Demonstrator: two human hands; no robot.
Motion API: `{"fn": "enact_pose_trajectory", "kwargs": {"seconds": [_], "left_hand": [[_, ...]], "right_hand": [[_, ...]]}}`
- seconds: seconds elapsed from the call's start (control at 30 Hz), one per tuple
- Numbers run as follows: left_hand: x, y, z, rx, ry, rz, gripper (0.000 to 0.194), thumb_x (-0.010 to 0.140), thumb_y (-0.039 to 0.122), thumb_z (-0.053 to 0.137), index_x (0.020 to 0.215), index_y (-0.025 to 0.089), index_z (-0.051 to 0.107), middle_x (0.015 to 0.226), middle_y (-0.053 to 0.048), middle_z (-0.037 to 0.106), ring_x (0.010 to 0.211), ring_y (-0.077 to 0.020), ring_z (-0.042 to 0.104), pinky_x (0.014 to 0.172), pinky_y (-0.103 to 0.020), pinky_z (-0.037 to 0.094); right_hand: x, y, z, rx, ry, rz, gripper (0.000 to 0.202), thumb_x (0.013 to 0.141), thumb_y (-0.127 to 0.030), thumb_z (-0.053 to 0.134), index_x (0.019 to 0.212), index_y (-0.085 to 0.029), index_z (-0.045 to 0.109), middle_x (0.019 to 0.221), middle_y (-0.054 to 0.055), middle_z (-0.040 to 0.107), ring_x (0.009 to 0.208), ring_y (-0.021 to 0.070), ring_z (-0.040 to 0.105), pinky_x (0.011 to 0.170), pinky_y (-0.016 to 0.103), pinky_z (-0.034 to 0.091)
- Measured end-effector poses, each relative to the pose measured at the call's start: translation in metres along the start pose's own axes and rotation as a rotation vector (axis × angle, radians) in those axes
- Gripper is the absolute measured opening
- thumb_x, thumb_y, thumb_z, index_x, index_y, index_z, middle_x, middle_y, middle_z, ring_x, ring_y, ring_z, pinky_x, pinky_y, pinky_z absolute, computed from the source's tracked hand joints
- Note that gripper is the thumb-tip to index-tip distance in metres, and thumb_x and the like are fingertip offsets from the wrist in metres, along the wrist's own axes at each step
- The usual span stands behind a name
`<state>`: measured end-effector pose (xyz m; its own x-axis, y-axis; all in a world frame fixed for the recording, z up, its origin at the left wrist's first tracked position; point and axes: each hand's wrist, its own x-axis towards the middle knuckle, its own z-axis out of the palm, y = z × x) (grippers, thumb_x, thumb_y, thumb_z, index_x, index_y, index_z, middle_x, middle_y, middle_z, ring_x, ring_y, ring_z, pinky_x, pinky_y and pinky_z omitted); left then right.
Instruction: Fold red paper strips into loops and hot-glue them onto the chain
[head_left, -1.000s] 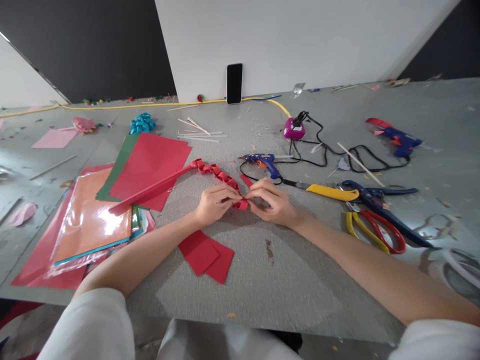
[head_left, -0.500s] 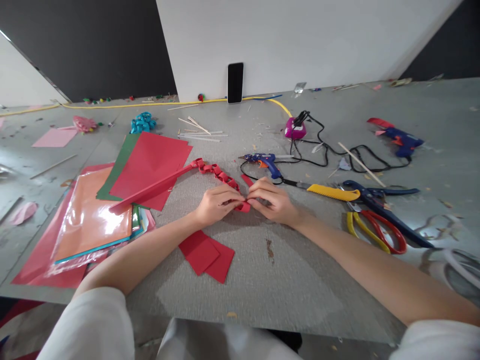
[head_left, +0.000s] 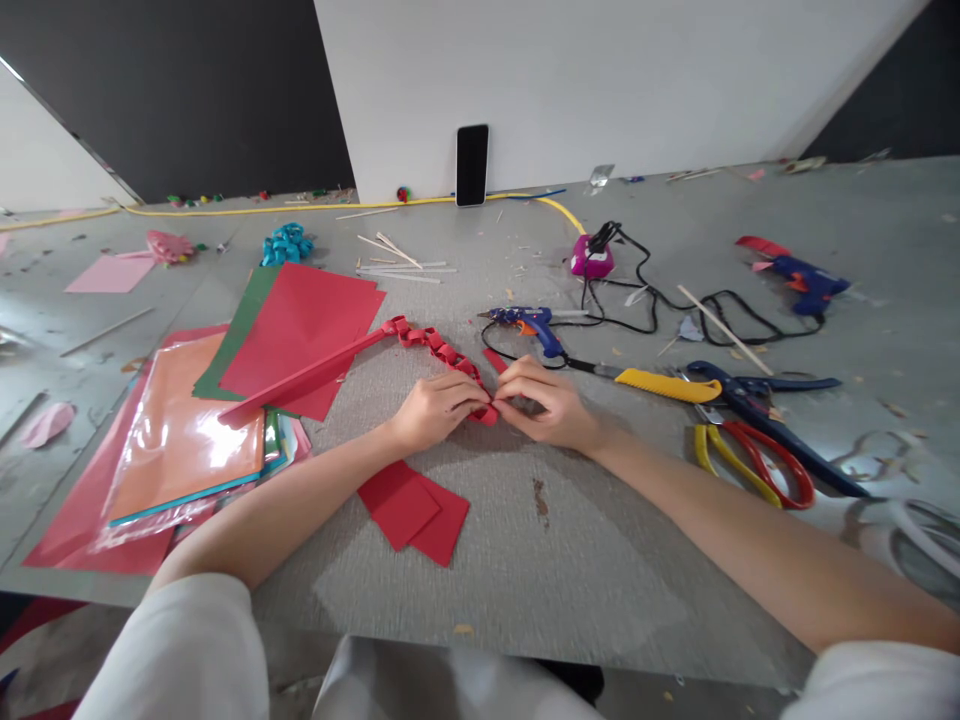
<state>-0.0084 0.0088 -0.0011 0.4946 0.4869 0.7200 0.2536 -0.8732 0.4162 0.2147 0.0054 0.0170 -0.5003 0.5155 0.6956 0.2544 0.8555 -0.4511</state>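
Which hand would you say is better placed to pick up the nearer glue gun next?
Probably the right hand: the glue gun lies just beyond it, farther from the left hand, though both pinch red paper.

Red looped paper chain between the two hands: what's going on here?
The person's left hand and right hand meet fingertip to fingertip, pinching the near end of the red looped paper chain. Its far end meets a long red strip lying across the red sheets. Two small red paper pieces lie on the near side, and a blue glue gun lies just beyond the hands.
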Motion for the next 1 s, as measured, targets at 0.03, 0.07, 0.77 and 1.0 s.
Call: {"fn": "enact_pose_trajectory", "kwargs": {"seconds": [0.03,0.07,0.77,1.0], "left_hand": [[0.000,0.000,0.000,0.005,-0.005,-0.005,0.017,0.101,0.016,0.058,0.097,0.016,0.074,0.091,-0.008,0.078,0.087,-0.0154,0.074,0.082,-0.027,0.060],[0.000,0.000,0.000,0.009,-0.008,-0.011,0.018,0.101,0.017,0.058,0.096,0.016,0.074,0.091,-0.008,0.078,0.087,-0.0155,0.074,0.083,-0.028,0.060],[0.002,0.004,-0.001,-0.033,0.104,-0.074,0.012,0.099,0.019,0.063,0.095,0.017,0.074,0.087,-0.008,0.078,0.085,-0.0153,0.074,0.080,-0.027,0.061],[0.002,0.005,-0.001,-0.056,0.098,-0.071,0.009,0.097,0.016,0.065,0.095,0.016,0.074,0.088,-0.009,0.077,0.085,-0.0153,0.074,0.081,-0.027,0.060]], "right_hand": [[0.000,0.000,0.000,-0.011,0.003,-0.002,0.005,0.096,-0.023,0.066,0.091,-0.024,0.068,0.086,0.004,0.069,0.080,0.0192,0.062,0.078,0.039,0.053],[-0.001,0.000,0.001,-0.022,0.010,-0.004,0.005,0.095,-0.022,0.067,0.091,-0.024,0.068,0.086,0.004,0.070,0.080,0.0191,0.062,0.078,0.039,0.053],[-0.001,0.013,0.008,-0.322,0.368,0.199,0.013,0.096,-0.025,0.064,0.083,-0.024,0.065,0.074,0.001,0.064,0.074,0.0196,0.064,0.079,0.040,0.051],[0.001,0.013,0.007,-0.321,0.415,0.266,0.016,0.100,-0.027,0.060,0.086,-0.022,0.066,0.082,0.004,0.068,0.073,0.0185,0.063,0.078,0.040,0.050]]}}
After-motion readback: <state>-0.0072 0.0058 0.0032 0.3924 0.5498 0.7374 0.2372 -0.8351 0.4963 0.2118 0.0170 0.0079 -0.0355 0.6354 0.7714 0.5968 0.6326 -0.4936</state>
